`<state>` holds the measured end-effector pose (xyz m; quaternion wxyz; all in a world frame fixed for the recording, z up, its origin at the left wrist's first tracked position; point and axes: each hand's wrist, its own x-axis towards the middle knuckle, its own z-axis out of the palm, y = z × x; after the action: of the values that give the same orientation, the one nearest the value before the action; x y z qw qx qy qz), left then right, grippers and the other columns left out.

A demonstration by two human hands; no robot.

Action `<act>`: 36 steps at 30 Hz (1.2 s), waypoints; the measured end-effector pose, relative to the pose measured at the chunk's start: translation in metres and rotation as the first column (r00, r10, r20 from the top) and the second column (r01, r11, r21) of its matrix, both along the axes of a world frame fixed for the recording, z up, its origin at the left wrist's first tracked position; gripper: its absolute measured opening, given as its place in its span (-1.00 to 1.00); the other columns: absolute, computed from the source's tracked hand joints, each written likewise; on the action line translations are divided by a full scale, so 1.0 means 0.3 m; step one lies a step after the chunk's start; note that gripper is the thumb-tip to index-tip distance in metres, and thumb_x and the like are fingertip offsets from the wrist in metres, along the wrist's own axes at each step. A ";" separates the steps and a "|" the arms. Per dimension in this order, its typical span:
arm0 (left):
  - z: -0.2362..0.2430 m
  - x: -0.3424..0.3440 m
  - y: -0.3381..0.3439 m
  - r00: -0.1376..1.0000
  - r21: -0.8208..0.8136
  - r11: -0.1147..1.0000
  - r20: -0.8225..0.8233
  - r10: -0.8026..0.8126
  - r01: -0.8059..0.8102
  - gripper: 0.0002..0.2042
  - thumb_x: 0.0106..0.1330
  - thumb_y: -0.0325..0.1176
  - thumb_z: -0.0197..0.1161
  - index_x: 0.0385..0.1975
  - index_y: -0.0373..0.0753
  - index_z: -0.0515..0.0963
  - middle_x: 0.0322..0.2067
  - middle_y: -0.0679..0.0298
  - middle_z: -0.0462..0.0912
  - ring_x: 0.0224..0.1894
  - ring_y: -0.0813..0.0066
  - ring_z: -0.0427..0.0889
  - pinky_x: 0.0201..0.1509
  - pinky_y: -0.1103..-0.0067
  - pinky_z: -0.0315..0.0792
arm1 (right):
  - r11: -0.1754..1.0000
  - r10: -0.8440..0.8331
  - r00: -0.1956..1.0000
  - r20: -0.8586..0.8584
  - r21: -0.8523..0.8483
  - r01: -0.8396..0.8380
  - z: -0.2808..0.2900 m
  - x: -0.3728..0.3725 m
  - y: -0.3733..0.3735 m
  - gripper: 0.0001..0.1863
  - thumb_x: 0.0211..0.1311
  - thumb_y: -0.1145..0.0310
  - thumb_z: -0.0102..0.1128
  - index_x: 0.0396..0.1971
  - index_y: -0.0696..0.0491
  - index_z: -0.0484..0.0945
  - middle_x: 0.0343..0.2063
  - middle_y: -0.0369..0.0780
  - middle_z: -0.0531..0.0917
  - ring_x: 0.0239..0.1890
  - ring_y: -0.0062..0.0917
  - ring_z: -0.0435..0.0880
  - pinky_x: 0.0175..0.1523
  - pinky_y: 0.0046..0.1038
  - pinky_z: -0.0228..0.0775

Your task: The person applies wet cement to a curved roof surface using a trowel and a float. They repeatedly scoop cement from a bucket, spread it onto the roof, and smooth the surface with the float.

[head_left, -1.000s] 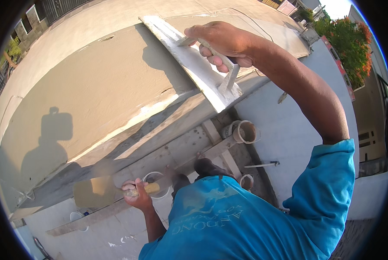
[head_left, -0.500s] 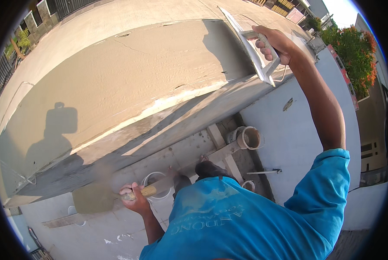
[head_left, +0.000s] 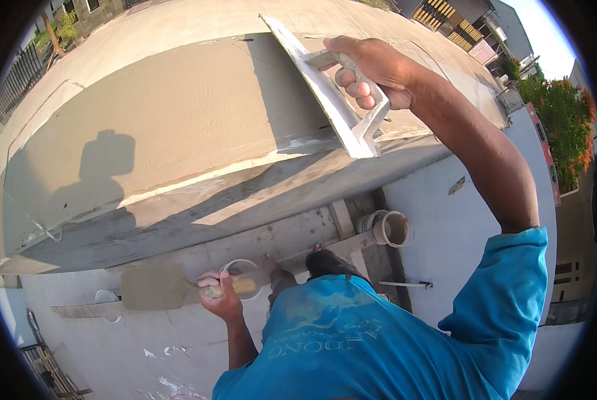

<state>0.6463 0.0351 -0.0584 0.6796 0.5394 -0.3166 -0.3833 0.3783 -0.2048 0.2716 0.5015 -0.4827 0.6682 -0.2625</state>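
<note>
Right hand [head_left: 373,72]: grip closed round the handle of a long white float [head_left: 317,85], which stood tilted over the grey cement surface [head_left: 192,110]; edge contact unclear. Left hand [head_left: 222,297]: grip closed on a trowel's [head_left: 153,288] handle, blade pointing left. A bucket [head_left: 381,231] stood lower, rightward.

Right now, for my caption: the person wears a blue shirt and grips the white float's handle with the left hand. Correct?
Wrong hand: the head view shows the right hand gripping the white float by its handle. The blue shirt is correct.
</note>
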 end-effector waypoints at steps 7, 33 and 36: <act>-0.016 0.021 0.031 0.998 -0.049 0.997 -0.003 0.058 -0.058 -0.73 0.25 -0.63 0.26 -0.43 -0.27 0.23 -0.33 0.18 0.42 -0.46 0.52 0.56 -0.37 0.55 0.59 | 0.958 0.283 0.935 0.214 -0.009 -0.288 -0.048 0.377 -0.035 -0.55 0.51 0.20 -0.20 0.10 0.31 0.30 -0.56 -0.27 0.41 -0.69 -0.66 0.30 -0.65 -0.52 0.33; 0.625 -0.607 -0.224 -0.256 -0.168 -0.193 -0.629 -0.734 0.967 -0.72 0.44 -0.22 0.11 -0.47 -0.25 0.37 -0.57 0.29 0.43 -0.70 0.57 0.48 -0.65 0.56 0.43 | 0.243 0.322 0.712 0.624 -0.781 0.575 -0.703 -0.722 0.778 -0.40 0.37 -0.12 0.00 0.24 -0.02 0.37 0.14 -0.20 0.50 0.17 -0.35 0.48 0.25 -0.18 0.35; 0.644 -0.730 -0.240 -0.323 -0.166 -0.299 -0.716 -0.618 0.940 -0.71 0.44 -0.19 0.13 -0.50 -0.20 0.37 -0.57 0.29 0.44 -0.73 0.57 0.45 -0.68 0.56 0.40 | 0.173 0.204 0.729 0.654 -0.757 0.631 -0.746 -0.779 0.842 -0.48 0.33 -0.02 0.06 0.13 0.04 0.45 0.01 -0.20 0.56 0.03 -0.40 0.52 0.13 -0.26 0.38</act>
<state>0.4274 -0.0368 0.1348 0.0044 0.1096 -0.2669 -0.9575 0.1445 0.0476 0.0478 0.2270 -0.4544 0.2038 -0.8369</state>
